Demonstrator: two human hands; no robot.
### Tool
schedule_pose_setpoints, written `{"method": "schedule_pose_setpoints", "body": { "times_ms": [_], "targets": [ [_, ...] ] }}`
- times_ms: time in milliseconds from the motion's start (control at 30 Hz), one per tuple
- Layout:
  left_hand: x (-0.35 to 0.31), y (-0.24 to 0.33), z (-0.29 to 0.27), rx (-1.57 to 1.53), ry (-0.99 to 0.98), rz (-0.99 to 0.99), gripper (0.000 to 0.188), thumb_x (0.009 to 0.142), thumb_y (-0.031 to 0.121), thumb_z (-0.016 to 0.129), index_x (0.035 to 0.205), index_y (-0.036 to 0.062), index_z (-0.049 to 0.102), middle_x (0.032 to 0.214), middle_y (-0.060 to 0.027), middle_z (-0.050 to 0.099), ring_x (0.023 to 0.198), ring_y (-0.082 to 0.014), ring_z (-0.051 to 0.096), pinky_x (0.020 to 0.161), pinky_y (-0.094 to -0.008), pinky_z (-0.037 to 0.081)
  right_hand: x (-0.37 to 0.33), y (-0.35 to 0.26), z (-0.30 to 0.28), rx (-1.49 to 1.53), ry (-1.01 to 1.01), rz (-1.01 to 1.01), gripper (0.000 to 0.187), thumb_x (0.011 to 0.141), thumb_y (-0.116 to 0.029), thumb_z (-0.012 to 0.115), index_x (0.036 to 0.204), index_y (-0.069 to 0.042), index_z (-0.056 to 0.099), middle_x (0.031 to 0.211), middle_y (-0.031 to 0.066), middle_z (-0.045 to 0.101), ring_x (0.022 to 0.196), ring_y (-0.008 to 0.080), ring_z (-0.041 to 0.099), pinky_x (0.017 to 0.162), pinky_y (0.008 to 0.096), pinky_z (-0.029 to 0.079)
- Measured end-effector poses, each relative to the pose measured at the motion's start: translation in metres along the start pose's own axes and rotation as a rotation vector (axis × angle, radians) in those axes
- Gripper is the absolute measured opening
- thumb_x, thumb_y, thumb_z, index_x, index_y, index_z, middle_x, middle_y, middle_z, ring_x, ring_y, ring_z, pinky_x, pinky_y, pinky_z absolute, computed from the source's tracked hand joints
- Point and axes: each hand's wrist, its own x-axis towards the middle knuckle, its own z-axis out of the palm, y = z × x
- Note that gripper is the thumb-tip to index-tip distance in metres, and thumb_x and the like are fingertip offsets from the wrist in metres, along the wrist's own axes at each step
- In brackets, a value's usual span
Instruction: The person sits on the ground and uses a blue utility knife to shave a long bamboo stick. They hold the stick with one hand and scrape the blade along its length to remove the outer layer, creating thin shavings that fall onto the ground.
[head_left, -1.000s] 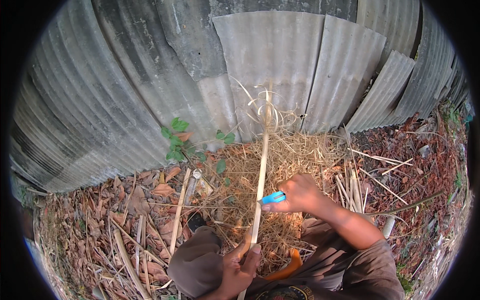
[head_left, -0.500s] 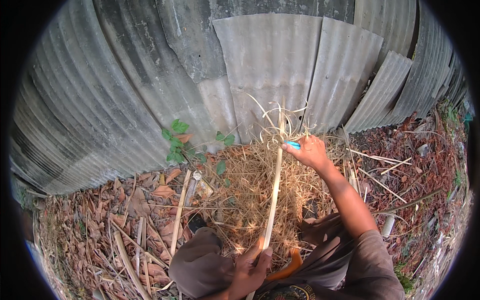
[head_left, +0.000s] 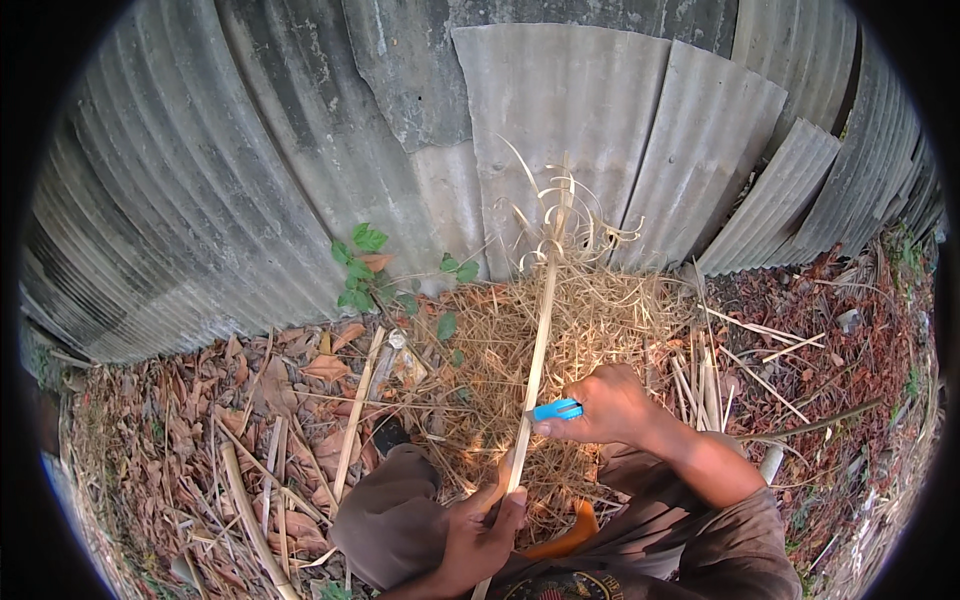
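A long pale wooden strip, which looks like split bamboo (head_left: 540, 340), slopes from my lap up toward the metal fence. Thin curled shavings (head_left: 560, 215) hang from its far end. My left hand (head_left: 483, 528) is closed around the strip's lower part, near my knees. In my right hand (head_left: 612, 405) is a blue-handled cutter knife (head_left: 557, 410). Its tip end meets the strip a short way above my left hand; the blade itself is too small to make out.
Behind the strip stands a corrugated grey metal fence (head_left: 560, 120). A heap of straw-like shavings (head_left: 480, 360) lies between my legs. Dry leaves (head_left: 200, 400) and loose sticks (head_left: 357, 420) cover the ground at left. Further cut strips (head_left: 760, 380) lie at right, and a green plant (head_left: 360, 265) grows by the fence.
My right hand with the knife has come down along the strip toward me, from near the curled shavings to just above my left hand. The left hand keeps its grip.
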Motion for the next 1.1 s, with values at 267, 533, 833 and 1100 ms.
{"method": "schedule_pose_setpoints", "body": {
  "times_ms": [267, 533, 833, 1100],
  "targets": [
    [0.001, -0.007, -0.003, 0.056, 0.02, 0.043, 0.031, 0.096, 0.017, 0.053, 0.122, 0.0021, 0.054, 0.063, 0.0034, 0.05, 0.047, -0.0004, 0.042, 0.04, -0.0181, 0.034, 0.021, 0.017, 0.017, -0.067, 0.172, -0.063, 0.077, 0.066, -0.083, 0.052, 0.053, -0.008, 0.065, 0.045, 0.0116, 0.055, 0.044, 0.03, 0.06, 0.046, 0.039, 0.049],
    [-0.01, -0.013, 0.009, 0.11, -0.072, -0.056, 0.033, 0.094, 0.015, 0.056, 0.124, 0.0018, 0.053, 0.062, 0.0045, 0.05, 0.048, 0.0001, 0.043, 0.041, -0.018, 0.034, 0.051, 0.101, -0.007, 0.019, 0.262, 0.489, 0.083, 0.074, -0.08, 0.047, 0.061, 0.0, 0.065, 0.053, 0.0176, 0.059, 0.061, 0.0325, 0.065, 0.06, 0.0438, 0.052],
    [-0.002, 0.0, -0.004, 0.101, 0.037, -0.004, 0.031, 0.093, 0.008, 0.055, 0.122, -0.0018, 0.055, 0.062, 0.0037, 0.049, 0.056, -0.0005, 0.041, 0.048, -0.0208, 0.035, 0.011, 0.008, 0.016, 0.051, 0.099, 0.018, 0.071, 0.071, -0.076, 0.056, 0.052, -0.007, 0.063, 0.043, 0.013, 0.052, 0.045, 0.033, 0.059, 0.048, 0.042, 0.049],
    [0.001, -0.007, -0.005, 0.281, 0.084, 0.135, 0.021, 0.092, 0.008, 0.055, 0.11, -0.0025, 0.059, 0.059, 0.0016, 0.049, 0.055, -0.0021, 0.043, 0.047, -0.0222, 0.036, 0.028, 0.019, 0.019, -0.084, 0.167, -0.019, 0.079, 0.067, -0.084, 0.049, 0.052, -0.009, 0.064, 0.046, 0.0114, 0.056, 0.046, 0.0296, 0.061, 0.048, 0.039, 0.05]
  ]
}}
